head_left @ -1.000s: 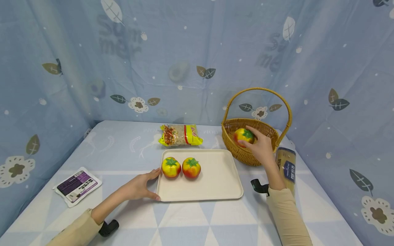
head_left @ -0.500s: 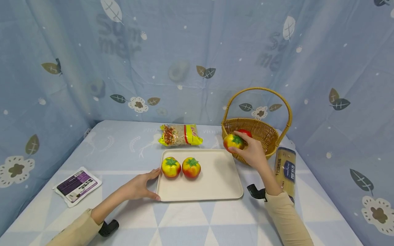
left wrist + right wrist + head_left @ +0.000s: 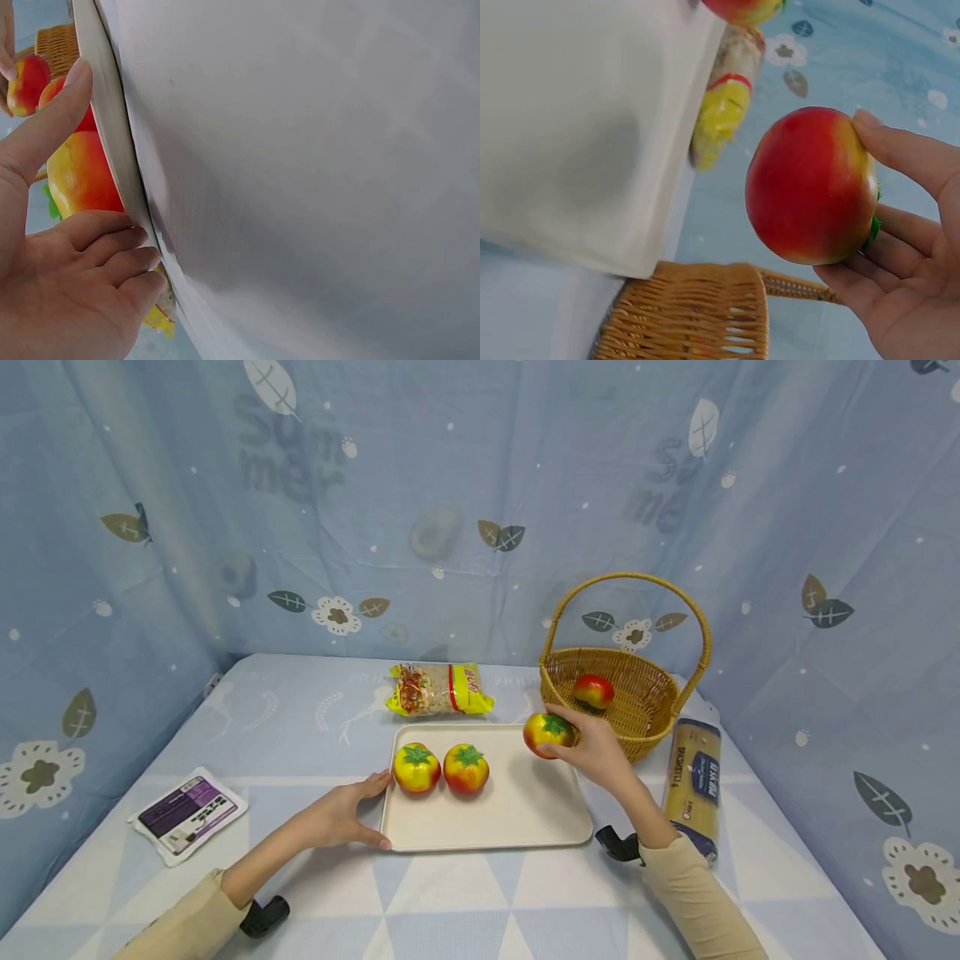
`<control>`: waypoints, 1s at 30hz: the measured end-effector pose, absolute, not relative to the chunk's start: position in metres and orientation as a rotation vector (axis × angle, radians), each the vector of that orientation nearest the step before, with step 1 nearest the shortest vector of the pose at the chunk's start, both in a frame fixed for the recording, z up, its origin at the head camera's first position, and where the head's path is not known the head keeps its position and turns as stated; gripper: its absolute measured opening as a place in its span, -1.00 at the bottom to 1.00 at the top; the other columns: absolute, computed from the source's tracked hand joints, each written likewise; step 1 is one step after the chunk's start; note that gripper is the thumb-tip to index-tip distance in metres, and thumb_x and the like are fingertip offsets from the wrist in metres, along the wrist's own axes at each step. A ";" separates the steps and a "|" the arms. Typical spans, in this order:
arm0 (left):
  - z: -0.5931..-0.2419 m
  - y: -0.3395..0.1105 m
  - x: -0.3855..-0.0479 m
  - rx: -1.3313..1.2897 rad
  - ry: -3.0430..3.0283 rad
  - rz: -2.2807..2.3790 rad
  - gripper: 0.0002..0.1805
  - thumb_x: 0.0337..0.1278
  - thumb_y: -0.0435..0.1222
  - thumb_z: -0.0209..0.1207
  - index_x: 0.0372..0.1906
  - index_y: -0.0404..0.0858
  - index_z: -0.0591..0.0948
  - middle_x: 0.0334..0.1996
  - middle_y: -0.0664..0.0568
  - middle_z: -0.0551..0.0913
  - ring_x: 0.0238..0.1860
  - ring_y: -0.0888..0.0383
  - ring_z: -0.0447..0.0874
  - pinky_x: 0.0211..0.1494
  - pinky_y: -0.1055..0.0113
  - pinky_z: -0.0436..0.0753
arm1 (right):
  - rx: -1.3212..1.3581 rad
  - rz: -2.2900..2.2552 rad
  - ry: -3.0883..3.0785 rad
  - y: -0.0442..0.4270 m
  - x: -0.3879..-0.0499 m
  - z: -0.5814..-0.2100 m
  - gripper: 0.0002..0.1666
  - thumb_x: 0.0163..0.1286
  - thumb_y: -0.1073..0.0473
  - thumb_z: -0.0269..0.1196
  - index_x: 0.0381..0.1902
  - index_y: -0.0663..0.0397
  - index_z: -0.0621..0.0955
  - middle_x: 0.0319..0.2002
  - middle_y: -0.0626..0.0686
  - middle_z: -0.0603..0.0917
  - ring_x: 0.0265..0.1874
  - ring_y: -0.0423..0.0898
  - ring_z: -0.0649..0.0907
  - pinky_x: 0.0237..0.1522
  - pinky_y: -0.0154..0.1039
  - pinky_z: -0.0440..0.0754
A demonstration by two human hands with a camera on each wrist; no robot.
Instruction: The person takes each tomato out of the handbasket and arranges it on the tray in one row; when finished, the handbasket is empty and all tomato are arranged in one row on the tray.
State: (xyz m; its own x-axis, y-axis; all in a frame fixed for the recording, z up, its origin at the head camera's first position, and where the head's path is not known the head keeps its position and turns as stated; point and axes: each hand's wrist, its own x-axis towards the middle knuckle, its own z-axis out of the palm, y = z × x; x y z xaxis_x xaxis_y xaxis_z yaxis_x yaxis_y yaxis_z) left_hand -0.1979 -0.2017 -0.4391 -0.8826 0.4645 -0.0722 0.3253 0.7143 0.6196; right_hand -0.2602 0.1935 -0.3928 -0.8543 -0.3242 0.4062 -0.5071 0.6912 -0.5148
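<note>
Near tray (image 3: 517,818), far right corner | right grip (image 3: 596,747): holding red-yellow fruit (image 3: 545,736) | left grip (image 3: 345,816): fingers unclenched, touching tray's left edge

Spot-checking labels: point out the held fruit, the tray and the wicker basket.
Held fruit (image 3: 808,187): right wrist view, middle of its red side.
Tray (image 3: 517,806): head view, bare part of its flat surface.
Wicker basket (image 3: 640,689): head view, inside of its woven wall.

Four fruits (image 3: 548,736) — three packs (image 3: 693,789) — one tray (image 3: 517,818), one basket (image 3: 645,681)
</note>
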 end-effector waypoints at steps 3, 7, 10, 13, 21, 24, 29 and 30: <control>-0.439 -0.202 -0.198 0.632 2.700 0.912 0.16 -0.35 0.01 0.54 0.39 -0.45 0.25 0.40 -0.35 0.16 0.39 -0.31 0.11 0.37 -0.18 0.18 | 0.681 0.921 -2.637 0.189 -0.259 -0.396 -0.30 0.08 0.13 0.50 0.19 0.16 0.57 0.05 0.20 0.65 -0.20 0.00 0.61 -0.10 -0.04 0.63; -0.440 -0.202 -0.199 0.639 2.697 0.913 0.16 -0.35 0.01 0.53 0.39 -0.46 0.25 0.40 -0.35 0.16 0.39 -0.31 0.11 0.37 -0.18 0.17 | 0.725 0.936 -2.667 0.182 -0.257 -0.402 -0.29 0.09 0.12 0.49 0.20 0.18 0.56 0.07 0.20 0.64 -0.19 -0.01 0.60 -0.08 -0.02 0.62; -0.440 -0.202 -0.199 0.640 2.694 0.918 0.16 -0.35 0.01 0.53 0.39 -0.46 0.25 0.40 -0.36 0.16 0.39 -0.31 0.11 0.38 -0.18 0.17 | 0.769 0.963 -2.695 0.178 -0.256 -0.407 -0.29 0.10 0.12 0.49 0.21 0.19 0.55 0.09 0.18 0.63 -0.06 0.01 0.63 0.02 0.00 0.60; -0.440 -0.202 -0.199 0.641 2.691 0.925 0.16 -0.35 0.00 0.54 0.39 -0.46 0.25 0.40 -0.35 0.16 0.39 -0.31 0.10 0.38 -0.17 0.17 | 0.819 0.975 -2.726 0.174 -0.255 -0.413 -0.29 0.11 0.10 0.48 0.21 0.21 0.55 0.13 0.14 0.61 0.08 0.05 0.59 0.12 -0.02 0.56; -0.439 -0.203 -0.199 0.647 2.698 0.913 0.16 -0.34 0.01 0.53 0.39 -0.46 0.26 0.40 -0.35 0.16 0.39 -0.31 0.11 0.37 -0.18 0.17 | 0.897 0.937 -2.756 0.165 -0.257 -0.424 -0.27 0.13 0.00 0.46 0.21 0.22 0.55 0.12 0.12 0.63 0.07 0.03 0.60 0.12 -0.01 0.54; -0.440 -0.203 -0.198 0.647 2.698 0.915 0.16 -0.34 0.02 0.53 0.39 -0.46 0.26 0.40 -0.35 0.16 0.39 -0.31 0.11 0.37 -0.19 0.17 | 0.918 0.937 -2.752 0.163 -0.258 -0.426 -0.28 0.13 0.01 0.46 0.20 0.23 0.55 0.12 0.13 0.63 0.08 0.04 0.59 0.14 -0.02 0.54; -0.440 -0.203 -0.199 0.637 2.690 0.926 0.16 -0.34 0.02 0.53 0.39 -0.45 0.25 0.41 -0.34 0.15 0.40 -0.30 0.10 0.38 -0.17 0.16 | 0.925 0.928 -2.767 0.158 -0.256 -0.428 -0.28 0.15 0.01 0.45 0.21 0.24 0.54 0.14 0.15 0.61 0.14 0.07 0.56 0.19 -0.01 0.49; -0.440 -0.203 -0.199 0.638 2.689 0.927 0.16 -0.34 0.02 0.53 0.39 -0.45 0.25 0.41 -0.34 0.15 0.40 -0.30 0.10 0.38 -0.17 0.16 | 0.922 0.927 -2.770 0.158 -0.256 -0.428 -0.27 0.15 0.01 0.45 0.22 0.24 0.54 0.14 0.15 0.61 0.15 0.07 0.55 0.20 -0.01 0.48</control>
State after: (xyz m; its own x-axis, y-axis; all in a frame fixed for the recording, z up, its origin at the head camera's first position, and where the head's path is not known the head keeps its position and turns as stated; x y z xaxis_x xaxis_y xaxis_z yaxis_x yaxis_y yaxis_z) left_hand -0.1985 -0.2027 -0.4403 -0.8800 0.4698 -0.0699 0.3270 0.7058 0.6284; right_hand -0.2557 0.1579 -0.4279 -0.8160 -0.5199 0.2527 -0.5673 0.6362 -0.5229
